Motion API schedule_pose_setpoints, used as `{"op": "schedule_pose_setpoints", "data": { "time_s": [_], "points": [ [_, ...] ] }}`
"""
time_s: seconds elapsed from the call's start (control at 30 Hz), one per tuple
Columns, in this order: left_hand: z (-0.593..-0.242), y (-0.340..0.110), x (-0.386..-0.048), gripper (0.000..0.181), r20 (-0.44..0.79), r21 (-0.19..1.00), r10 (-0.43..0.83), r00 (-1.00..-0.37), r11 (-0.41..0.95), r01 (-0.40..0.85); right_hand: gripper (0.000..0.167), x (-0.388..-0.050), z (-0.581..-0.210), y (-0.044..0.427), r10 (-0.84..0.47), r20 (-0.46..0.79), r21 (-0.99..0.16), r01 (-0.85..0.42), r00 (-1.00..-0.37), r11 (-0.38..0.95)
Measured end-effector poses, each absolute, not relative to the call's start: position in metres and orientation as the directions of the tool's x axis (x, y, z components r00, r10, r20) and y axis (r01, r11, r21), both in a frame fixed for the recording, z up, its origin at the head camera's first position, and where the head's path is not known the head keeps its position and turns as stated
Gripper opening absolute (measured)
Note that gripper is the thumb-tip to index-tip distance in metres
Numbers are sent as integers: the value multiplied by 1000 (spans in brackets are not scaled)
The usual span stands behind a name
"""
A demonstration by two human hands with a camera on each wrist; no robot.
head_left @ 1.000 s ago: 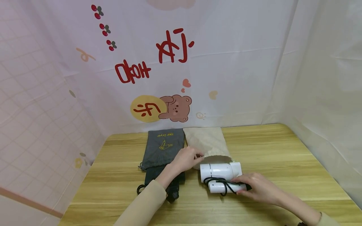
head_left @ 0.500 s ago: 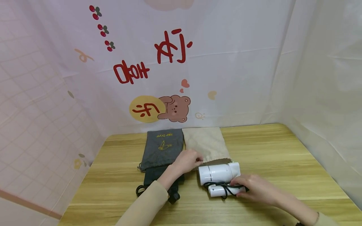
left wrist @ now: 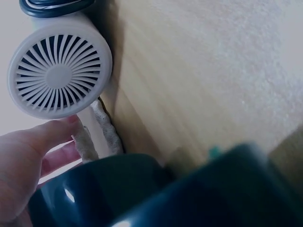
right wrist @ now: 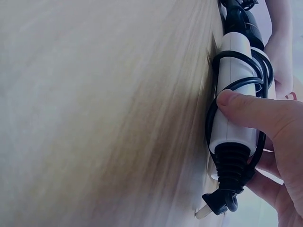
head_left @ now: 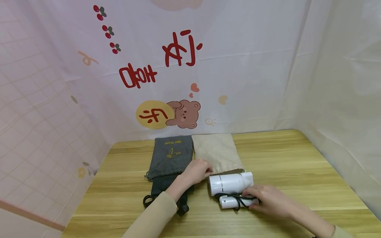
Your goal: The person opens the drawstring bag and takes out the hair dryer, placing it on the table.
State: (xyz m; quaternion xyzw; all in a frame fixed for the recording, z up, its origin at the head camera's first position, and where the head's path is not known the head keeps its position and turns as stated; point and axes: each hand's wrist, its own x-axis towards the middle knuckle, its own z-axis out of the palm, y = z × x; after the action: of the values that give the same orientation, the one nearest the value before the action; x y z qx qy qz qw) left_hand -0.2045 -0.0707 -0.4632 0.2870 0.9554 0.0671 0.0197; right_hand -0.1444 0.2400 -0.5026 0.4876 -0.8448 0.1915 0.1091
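A white folding hair dryer (head_left: 230,183) lies on the table, black cord wrapped round its folded handle. My right hand (head_left: 269,200) grips the handle and cord; in the right wrist view the thumb presses the white handle (right wrist: 233,124) above the plug. The beige cloth drawstring bag (head_left: 217,152) lies flat behind the dryer, its mouth facing it. With thumb and fingers, my left hand (head_left: 194,171) pinches the left edge of that mouth. The left wrist view shows the dryer's round grille (left wrist: 58,75) just above the pinched bag edge (left wrist: 85,144). The bag's inside is hidden.
A grey drawstring bag (head_left: 172,157) printed "Hair Dryer" lies left of the beige one. In front of it a black hair dryer (head_left: 160,185) with its cord lies under my left forearm. A white printed cloth (head_left: 247,82) hangs behind the wooden table (head_left: 297,165).
The white dryer's handle has shifted slightly towards me, with my right hand on it. The beige bag's mouth has sunk flatter, and my left hand has come down a little with its edge.
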Motion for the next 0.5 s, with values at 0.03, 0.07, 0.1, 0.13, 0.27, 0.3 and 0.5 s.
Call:
{"op": "schedule_pose_setpoints", "data": {
  "time_s": [0.03,0.07,0.1,0.13,0.27,0.3,0.5],
  "points": [
    [-464,-71,-204,11,3,140,551,-834,826,546,39,-144,-503,240,-781,374,-218,-866,-500,450],
    [-465,-71,-204,12,3,142,551,-834,826,546,40,-144,-503,240,-781,375,-220,-866,-500,449],
    [-465,-72,-204,12,5,142,552,-834,825,547,40,-144,-504,240,-780,376,-220,-866,-500,448],
    [-466,-72,-204,12,6,143,552,-834,825,547,40,-144,-504,240,-780,377,-221,-866,-500,448],
    [-466,-72,-205,12,3,140,551,-834,826,546,40,-145,-504,240,-778,373,-229,-863,-505,450],
    [-467,-72,-205,11,3,138,551,-834,826,546,40,-145,-504,240,-778,371,-230,-862,-506,451],
    [-466,-73,-205,12,1,145,551,-834,825,546,39,-144,-503,241,-776,371,-225,-860,-510,457]
  ]
}}
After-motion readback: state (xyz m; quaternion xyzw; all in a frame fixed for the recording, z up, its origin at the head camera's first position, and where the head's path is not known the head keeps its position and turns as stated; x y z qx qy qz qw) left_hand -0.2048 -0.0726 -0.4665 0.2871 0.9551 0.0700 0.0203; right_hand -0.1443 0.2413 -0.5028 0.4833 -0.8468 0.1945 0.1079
